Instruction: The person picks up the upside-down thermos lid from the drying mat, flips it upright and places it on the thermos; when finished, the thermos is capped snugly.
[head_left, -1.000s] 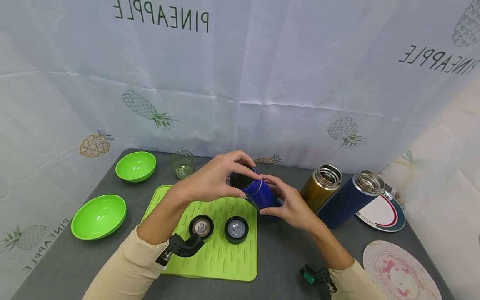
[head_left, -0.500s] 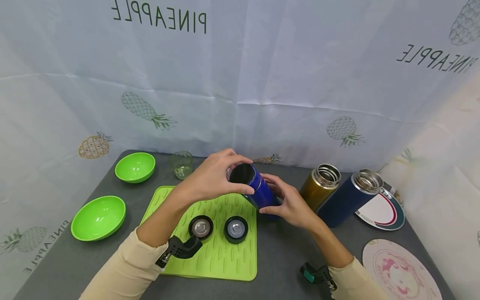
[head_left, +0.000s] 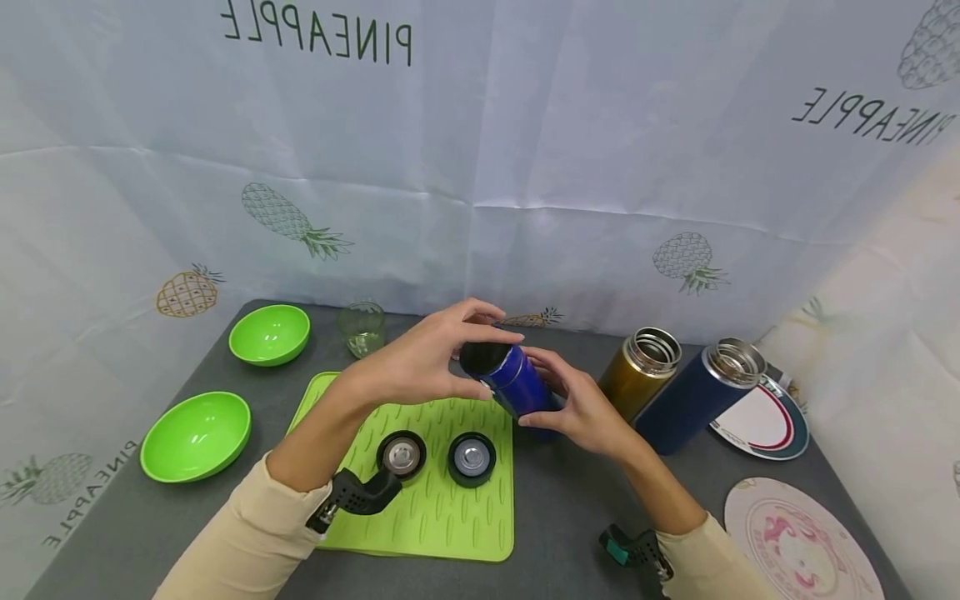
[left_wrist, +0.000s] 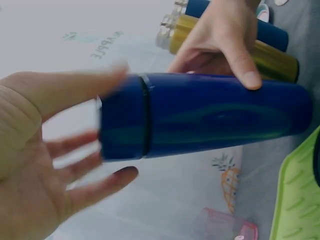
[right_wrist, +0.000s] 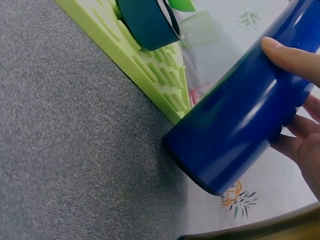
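Note:
A blue vacuum flask point(head_left: 528, 392) leans toward the left over the table, its base low near the mat's edge in the right wrist view. My right hand point(head_left: 577, 408) grips the body, thumb on the near side. Around the blue lid point(left_wrist: 122, 120), with its dark top, my left hand point(head_left: 431, 354) stands with fingers spread. In the left wrist view the thumb lies at the lid's edge, while the other fingers are extended and apart from it. A thin dark seam runs between lid and body.
Two upturned lids point(head_left: 401, 455) lie on a green mat point(head_left: 442, 533). A gold flask point(head_left: 633, 379) and a navy flask point(head_left: 690, 404), both lidless, stand right, near two plates point(head_left: 802, 542). Two green bowls point(head_left: 197, 437) and a glass point(head_left: 363, 331) are left.
My left hand has turned back and forth around the lid: its thumb came forward, then drew back as the fingers swung over the top. My right hand and the flask have stayed nearly still.

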